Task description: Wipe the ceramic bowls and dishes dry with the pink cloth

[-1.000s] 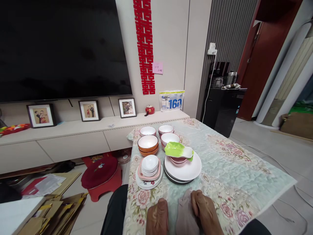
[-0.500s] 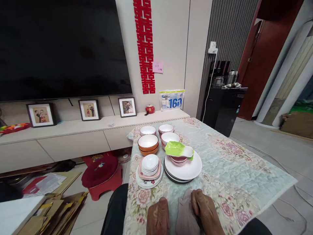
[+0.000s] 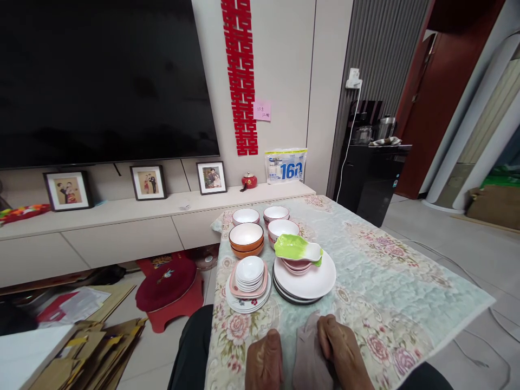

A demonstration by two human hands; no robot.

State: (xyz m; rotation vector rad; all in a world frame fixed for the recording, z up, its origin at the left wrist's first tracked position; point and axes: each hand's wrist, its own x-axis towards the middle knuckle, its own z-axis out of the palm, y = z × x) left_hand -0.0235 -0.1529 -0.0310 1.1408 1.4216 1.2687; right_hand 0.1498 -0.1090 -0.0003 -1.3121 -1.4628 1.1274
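Note:
My left hand [image 3: 265, 359] rests on the table near its front edge, curled into a loose fist with the thumb on top; nothing shows in it. Just right of it lies a crumpled greyish-pink cloth [image 3: 310, 355]. My right hand [image 3: 342, 351] is closed at the cloth's right side, its curled fingers over the edge. Ahead stand large white plates [image 3: 323, 279], bearing pink bowls [image 3: 296, 267] and a green-and-white cabbage-shaped dish [image 3: 292, 247]. To their left are patterned plates [image 3: 260, 304] with a pink square dish [image 3: 264, 286] and small white bowls [image 3: 249, 269].
Farther back are orange bowls [image 3: 246, 238] and several red-rimmed bowls [image 3: 283, 229]. A floral tablecloth [image 3: 390, 292] covers the table. The TV cabinet [image 3: 122, 222] borders its far edge. Left on the floor are a red stool [image 3: 166, 287] and flattened cardboard [image 3: 89, 352].
My left hand has shifted very slightly to the right. My right hand, the cloth and the dishes look unchanged.

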